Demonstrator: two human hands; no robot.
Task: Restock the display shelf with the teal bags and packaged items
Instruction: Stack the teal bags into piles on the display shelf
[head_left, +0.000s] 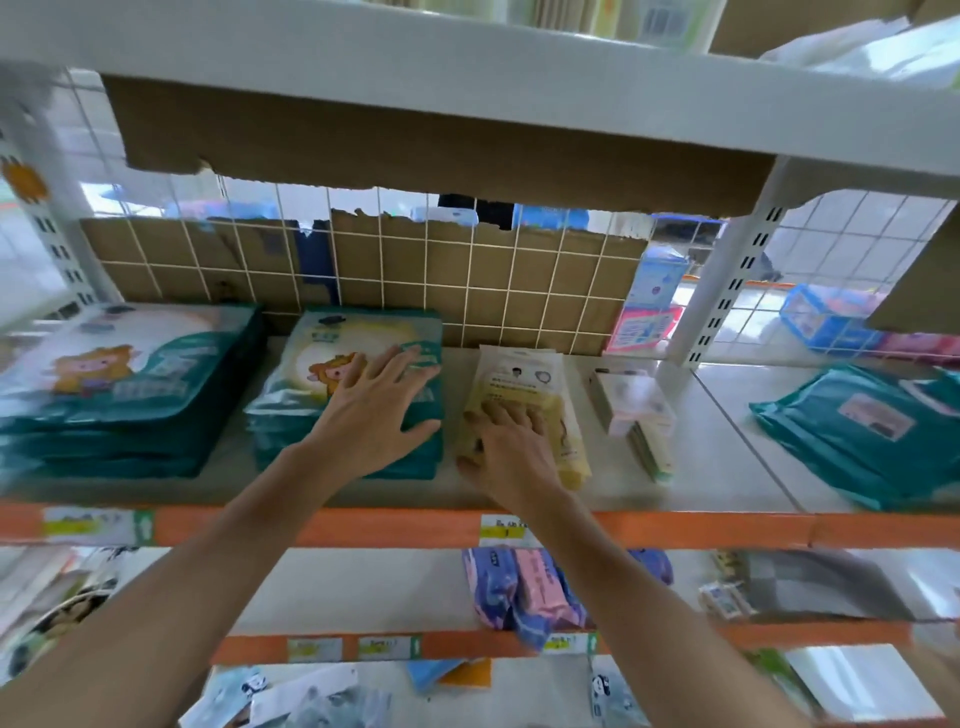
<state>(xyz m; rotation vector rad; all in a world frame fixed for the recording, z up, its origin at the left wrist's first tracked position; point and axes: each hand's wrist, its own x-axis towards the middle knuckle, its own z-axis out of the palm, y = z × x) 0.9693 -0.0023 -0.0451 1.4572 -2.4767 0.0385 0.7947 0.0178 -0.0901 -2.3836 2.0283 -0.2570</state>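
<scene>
Restocking looks well under way but not finished. Two stacks of teal bags already lie on the display shelf (719, 457): a tall left stack (130, 395) and a middle stack (306, 364) just beside it. The left hand (379, 410) rests flat on the middle stack, fingers spread and straight, apparently squaring it. The right hand (511, 452) lies on the pile of cream packets (514, 374) next to it, fingers laid over the top and gripping nothing that I can see. A few small boxes (639, 415) stand further right. Beyond the upright, a lone teal bag (857, 431) lies askew with bare shelf around it, so that bay probably needs filling and tidying.
</scene>
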